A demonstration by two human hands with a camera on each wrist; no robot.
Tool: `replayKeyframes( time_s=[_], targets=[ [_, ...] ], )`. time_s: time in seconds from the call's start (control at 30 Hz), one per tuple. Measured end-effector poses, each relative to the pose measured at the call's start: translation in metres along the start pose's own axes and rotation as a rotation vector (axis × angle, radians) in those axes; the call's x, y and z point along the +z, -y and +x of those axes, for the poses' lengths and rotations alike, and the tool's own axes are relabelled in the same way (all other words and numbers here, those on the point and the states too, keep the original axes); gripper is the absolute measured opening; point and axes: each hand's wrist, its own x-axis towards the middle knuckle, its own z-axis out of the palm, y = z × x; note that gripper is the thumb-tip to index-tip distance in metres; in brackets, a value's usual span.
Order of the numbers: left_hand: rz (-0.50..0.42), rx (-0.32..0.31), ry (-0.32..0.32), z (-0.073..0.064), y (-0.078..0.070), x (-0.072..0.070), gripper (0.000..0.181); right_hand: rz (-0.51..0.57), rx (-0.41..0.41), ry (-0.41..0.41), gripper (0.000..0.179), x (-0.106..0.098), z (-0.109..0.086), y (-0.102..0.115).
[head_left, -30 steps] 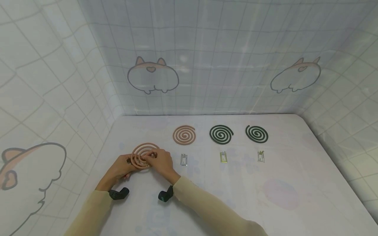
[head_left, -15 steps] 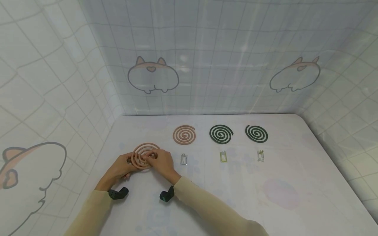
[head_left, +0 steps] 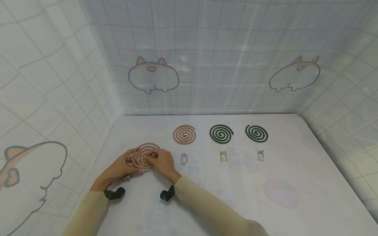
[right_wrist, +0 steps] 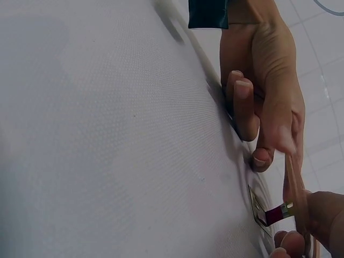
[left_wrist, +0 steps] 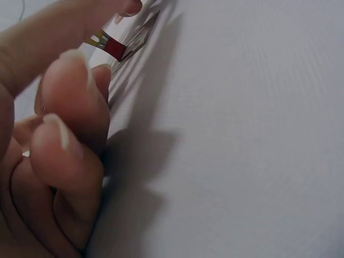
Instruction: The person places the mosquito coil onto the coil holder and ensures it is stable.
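A brown mosquito coil (head_left: pixel 141 153) is at the left of the table, held a little above the surface. My left hand (head_left: pixel 119 166) holds its left rim, with the thumb along the near edge. At the coil's middle, my right hand (head_left: pixel 162 162) pinches with thumb and index finger. In the right wrist view the coil (right_wrist: pixel 299 201) appears edge-on between both hands. Under it a small metal coil stand (right_wrist: pixel 257 207) lies on the cloth, with a raised tab reaching up to the coil. The left wrist view shows the stand (left_wrist: pixel 141 40) past the fingers; the tab's tip is partly hidden.
A second brown coil (head_left: pixel 184 134) and two green coils, one central (head_left: pixel 221 134) and one farther right (head_left: pixel 257 134), lie in a row at the back. Before them lie three small metal stands (head_left: pixel 184 159). Tiled-pattern cloth walls (head_left: pixel 206 82) enclose the table.
My left hand has shifted slightly, its thumb now along the coil's near edge, and its wrist has moved a little left. The coil has tilted slightly. My right hand stays nearly still.
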Motion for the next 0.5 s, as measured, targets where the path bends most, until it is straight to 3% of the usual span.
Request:
replayKeyframes(
  time_s=[0.3, 0.5],
  targets=[
    [-0.024, 0.011, -0.018, -0.002, -0.002, 0.003, 0.106, 0.052, -0.048, 0.044, 0.017, 0.001, 0.002, -0.011],
    [0.007, 0.021, -0.036, -0.002, -0.001, 0.003, 0.106, 0.101, -0.032, 0.105, 0.025, -0.003, 0.002, -0.016]
  ],
)
